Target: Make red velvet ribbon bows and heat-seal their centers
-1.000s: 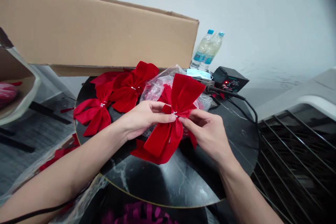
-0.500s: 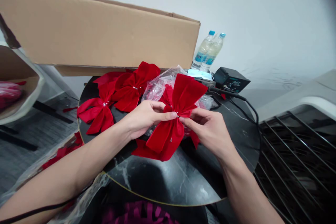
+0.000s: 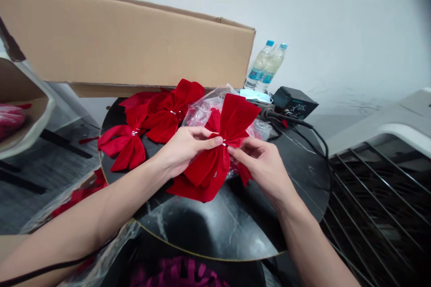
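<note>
The held bow has tilted slightly left, and both hands have risen a little with it. The left hand [image 3: 183, 152] and right hand [image 3: 262, 166] pinch the red velvet bow [image 3: 210, 163] closed at its silver-wired knot, in front of a plastic bag [image 3: 202, 112] on a black marble table [image 3: 235, 228]. Two more bows [image 3: 164, 116] lie beside the bag. Beyond stand two water bottles [image 3: 264, 66] and a soldering station [image 3: 294, 103].
</note>
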Available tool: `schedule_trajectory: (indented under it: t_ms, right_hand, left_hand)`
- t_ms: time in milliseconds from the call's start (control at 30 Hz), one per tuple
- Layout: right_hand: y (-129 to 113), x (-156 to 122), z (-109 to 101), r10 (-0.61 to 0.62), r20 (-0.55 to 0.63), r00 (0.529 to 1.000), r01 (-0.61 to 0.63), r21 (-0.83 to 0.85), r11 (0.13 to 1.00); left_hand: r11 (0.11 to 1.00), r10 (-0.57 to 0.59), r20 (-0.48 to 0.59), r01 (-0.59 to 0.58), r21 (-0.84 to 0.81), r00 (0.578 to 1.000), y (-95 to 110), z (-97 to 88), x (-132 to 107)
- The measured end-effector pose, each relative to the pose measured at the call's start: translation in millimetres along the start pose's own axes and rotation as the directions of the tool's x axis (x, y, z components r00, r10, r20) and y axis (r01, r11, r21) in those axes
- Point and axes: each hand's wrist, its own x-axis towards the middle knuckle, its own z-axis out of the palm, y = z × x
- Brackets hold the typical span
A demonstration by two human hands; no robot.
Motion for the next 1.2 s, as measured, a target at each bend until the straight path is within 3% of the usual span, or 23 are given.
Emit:
schedule_trajectory:
  t_ms: [167,467,633,767,967,1067,1200]
  right_hand:
    - [-2.0,-0.5,2.1,0.018,0.015,1.0,-0.019,0.066,0.998]
    - [1.1,-0.8,8.4,0.01,-0.1,0.995,-0.009,0.006,1.0]
    - [2.0,0.6,10.3,0.028,-0.129,0.991,-0.024,0.032,0.999]
    - [0.6,0.9,11.9,0.034,-0.124,0.992,-0.028,0.049,0.998]
    - [-1.4,0.8,11.5,0.044,-0.124,0.991,-0.035,0.07,0.997]
    - [-3.0,0.9,7.2,0.046,-0.121,0.992,-0.037,0.082,0.996]
    - [-8.5,-0.7,-0.9,0.059,-0.053,0.997,-0.053,0.098,0.994]
  left_hand:
    - [0.999,0.038,0.022,-0.038,-0.008,0.999,-2.9,-1.1,-0.3]
    - [0.969,0.19,0.018,-0.19,0.159,0.982,-6.2,-0.8,-1.0]
    - [0.913,0.264,-0.067,-0.227,0.339,0.962,-8.3,4.3,-2.7]
    - [0.897,0.28,-0.108,-0.22,0.382,0.954,-10.7,10.7,-4.8]
    - [0.776,0.435,-0.059,-0.34,0.531,0.899,-9.6,19.6,-12.7]
    - [0.815,0.383,-0.03,-0.323,0.482,0.923,-2.3,18.0,-15.6]
    - [0.967,0.092,0.055,-0.103,0.234,0.994,8.1,6.1,-14.6]
